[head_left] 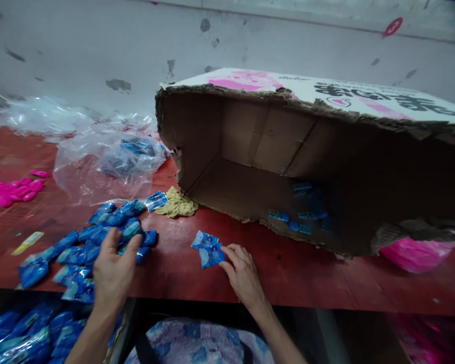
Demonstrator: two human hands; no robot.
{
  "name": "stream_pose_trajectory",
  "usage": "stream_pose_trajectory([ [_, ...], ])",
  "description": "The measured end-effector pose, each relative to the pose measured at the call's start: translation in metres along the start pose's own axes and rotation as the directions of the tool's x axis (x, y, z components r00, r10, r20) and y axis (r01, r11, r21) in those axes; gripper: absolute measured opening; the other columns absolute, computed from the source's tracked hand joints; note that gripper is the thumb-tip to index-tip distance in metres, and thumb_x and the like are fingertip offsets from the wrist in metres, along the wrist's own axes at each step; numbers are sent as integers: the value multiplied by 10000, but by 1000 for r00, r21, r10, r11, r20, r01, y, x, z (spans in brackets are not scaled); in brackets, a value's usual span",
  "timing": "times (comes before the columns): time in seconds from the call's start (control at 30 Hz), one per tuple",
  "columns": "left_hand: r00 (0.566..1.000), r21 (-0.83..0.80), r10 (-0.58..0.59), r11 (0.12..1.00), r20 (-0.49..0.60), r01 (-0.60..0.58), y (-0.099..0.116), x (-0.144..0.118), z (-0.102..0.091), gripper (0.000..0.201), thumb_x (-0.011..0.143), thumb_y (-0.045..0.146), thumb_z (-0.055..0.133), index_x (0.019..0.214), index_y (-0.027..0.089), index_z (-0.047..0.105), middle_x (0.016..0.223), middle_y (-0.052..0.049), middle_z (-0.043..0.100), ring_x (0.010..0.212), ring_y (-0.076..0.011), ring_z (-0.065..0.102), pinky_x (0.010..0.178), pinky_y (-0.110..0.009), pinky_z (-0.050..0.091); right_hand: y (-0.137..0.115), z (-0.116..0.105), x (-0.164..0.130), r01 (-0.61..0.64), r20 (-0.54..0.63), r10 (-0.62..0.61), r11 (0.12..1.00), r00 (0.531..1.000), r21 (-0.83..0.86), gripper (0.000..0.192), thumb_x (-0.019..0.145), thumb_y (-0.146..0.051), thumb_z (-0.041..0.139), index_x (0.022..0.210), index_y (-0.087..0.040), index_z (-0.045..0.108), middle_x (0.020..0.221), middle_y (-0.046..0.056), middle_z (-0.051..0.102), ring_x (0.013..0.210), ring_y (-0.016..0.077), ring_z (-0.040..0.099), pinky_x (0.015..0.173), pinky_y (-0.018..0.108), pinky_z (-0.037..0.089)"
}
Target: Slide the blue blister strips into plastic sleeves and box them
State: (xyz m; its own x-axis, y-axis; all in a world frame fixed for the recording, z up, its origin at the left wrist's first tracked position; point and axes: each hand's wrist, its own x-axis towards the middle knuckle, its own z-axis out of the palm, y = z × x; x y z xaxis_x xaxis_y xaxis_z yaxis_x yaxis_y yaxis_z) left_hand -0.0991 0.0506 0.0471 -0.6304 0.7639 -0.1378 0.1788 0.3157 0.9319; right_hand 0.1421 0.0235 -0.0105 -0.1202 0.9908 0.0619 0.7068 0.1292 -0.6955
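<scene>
Near the middle of the red table, my right hand [242,273] pinches the edge of small, flat blue printed packets [210,253], which overlap; I cannot tell exactly how many there are. My left hand [114,270] reaches over a pile of plump blue packets [87,253], thumb and fingers apart. One rounded packet [131,230] lies just beyond its fingertips, and whether they touch it is unclear. Another flat blue packet [156,200] rests behind the pile, beside a crumpled yellowish cloth-like lump [177,203].
A large torn-edged cardboard box [227,192] lies open toward me, with several blue pieces [303,215] inside. Clear plastic bags [98,172] sit at back left. Bright pink pieces [13,192] are at far left, a pink bag [419,254] at right. More blue packets [18,336] fill the space below the table edge.
</scene>
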Motion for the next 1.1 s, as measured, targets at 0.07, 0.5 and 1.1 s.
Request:
stream_pose_trajectory([
  [0.07,964,278,234,941,-130,-191,-2,6,-10,623,737,399,584,1293,203,384,1362,-59,401,1253,-312,318,1050,-420,219,-1,2,9,24,19,-21,981,1000,-193,322,806,-165,541,1105,-282,565,1043,50,572,925,232,493,796,368,370],
  [0.5,822,-168,-134,949,553,267,-59,-65,70,536,610,436,648,1016,117,503,585,34,564,451,-93,480,402,-199,351,-2,20,27,12,76,30,867,997,-499,87,854,-232,519,915,-202,573,942,39,595,890,216,509,759,324,325],
  [1.1,698,-286,-276,767,661,574,-50,-71,84,428,508,380,751,766,99,556,515,32,538,411,-64,471,384,-170,321,-19,15,11,-256,53,259,865,964,431,147,747,-256,541,875,-187,558,760,-10,588,669,130,528,626,219,399],
])
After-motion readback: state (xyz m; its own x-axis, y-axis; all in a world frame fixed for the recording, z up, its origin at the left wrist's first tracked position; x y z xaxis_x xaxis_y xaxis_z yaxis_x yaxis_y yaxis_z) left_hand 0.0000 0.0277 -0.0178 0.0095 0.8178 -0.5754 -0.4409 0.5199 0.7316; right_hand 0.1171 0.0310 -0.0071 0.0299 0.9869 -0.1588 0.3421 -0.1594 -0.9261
